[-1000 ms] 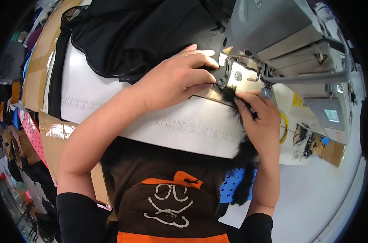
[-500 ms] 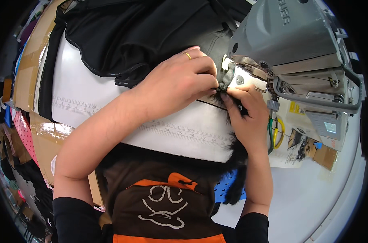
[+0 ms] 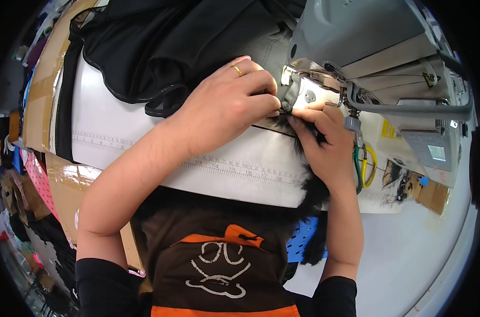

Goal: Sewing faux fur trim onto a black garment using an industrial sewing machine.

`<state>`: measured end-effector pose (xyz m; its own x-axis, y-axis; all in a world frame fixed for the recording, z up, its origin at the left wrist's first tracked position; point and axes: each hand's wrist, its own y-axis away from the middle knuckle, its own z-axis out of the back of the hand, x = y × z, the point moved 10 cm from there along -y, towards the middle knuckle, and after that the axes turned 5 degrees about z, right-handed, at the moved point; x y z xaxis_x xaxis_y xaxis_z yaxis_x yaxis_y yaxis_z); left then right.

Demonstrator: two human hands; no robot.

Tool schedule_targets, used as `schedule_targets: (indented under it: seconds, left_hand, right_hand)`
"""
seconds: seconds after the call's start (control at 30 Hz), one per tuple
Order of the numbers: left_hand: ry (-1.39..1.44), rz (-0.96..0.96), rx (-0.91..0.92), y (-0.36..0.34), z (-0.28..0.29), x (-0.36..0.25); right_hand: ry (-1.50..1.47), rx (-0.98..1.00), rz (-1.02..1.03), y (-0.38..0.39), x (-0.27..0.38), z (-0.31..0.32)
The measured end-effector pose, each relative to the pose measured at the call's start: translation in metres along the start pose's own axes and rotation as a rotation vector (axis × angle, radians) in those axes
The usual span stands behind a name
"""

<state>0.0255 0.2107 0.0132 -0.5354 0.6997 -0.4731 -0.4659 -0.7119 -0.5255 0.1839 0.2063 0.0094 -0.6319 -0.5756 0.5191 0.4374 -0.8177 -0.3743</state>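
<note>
Both hands are at the lit needle plate (image 3: 309,94) of a grey sewing machine (image 3: 356,29). My left hand (image 3: 232,100), a ring on one finger, has its fingers curled closed on the edge of the black fabric (image 3: 166,42) just left of the presser foot, where part of its grip is hidden. My right hand (image 3: 324,145) pinches a black fur trim (image 3: 314,190) close to the front of the plate, thumb beside forefinger. The rest of the trim hangs down over the white bed's front edge along my right forearm.
The white ruled work surface (image 3: 108,105) is bordered by taped cardboard (image 3: 44,95) at left. Yellow-and-green scissors (image 3: 371,166) lie right of my right hand. A small screen (image 3: 437,152) is on the machine's side. A pile of cloth scraps (image 3: 29,238) is at lower left.
Since a second ago my right hand has moved up and slightly left toward the plate with the fur trim, drawing it closer to the presser foot. The scissors have come more into view.
</note>
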Motion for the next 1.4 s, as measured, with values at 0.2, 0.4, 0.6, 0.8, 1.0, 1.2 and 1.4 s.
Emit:
schedule_targets:
  seconds: [0.2, 0.4, 0.6, 0.8, 1.0, 1.2, 1.4]
  left_hand:
    - [0.015, 0.024, 0.009, -0.002, 0.002, -0.002]
    - [-0.095, -0.067, -0.026, -0.003, 0.003, -0.011]
    - [-0.175, -0.173, 0.002, -0.004, -0.005, -0.019]
    - [-0.226, -0.192, 0.007, -0.004, -0.006, -0.024]
    - [-0.228, -0.198, -0.002, -0.002, -0.004, -0.026]
    - [-0.196, -0.177, -0.013, -0.001, -0.002, -0.023]
    - [-0.170, -0.193, 0.025, -0.003, -0.004, -0.025]
  right_hand:
    - [0.015, -0.030, 0.010, 0.000, 0.004, -0.001]
    - [0.039, -0.053, 0.018, 0.000, 0.005, 0.000]
    - [0.033, -0.036, 0.051, 0.000, 0.005, 0.001]
    - [0.094, 0.007, -0.044, -0.002, 0.005, 0.006]
    - [0.185, 0.080, 0.131, -0.006, 0.014, -0.004]
    - [0.164, 0.033, 0.220, -0.008, 0.016, -0.004]
    - [0.122, 0.007, 0.231, -0.008, 0.013, -0.002]
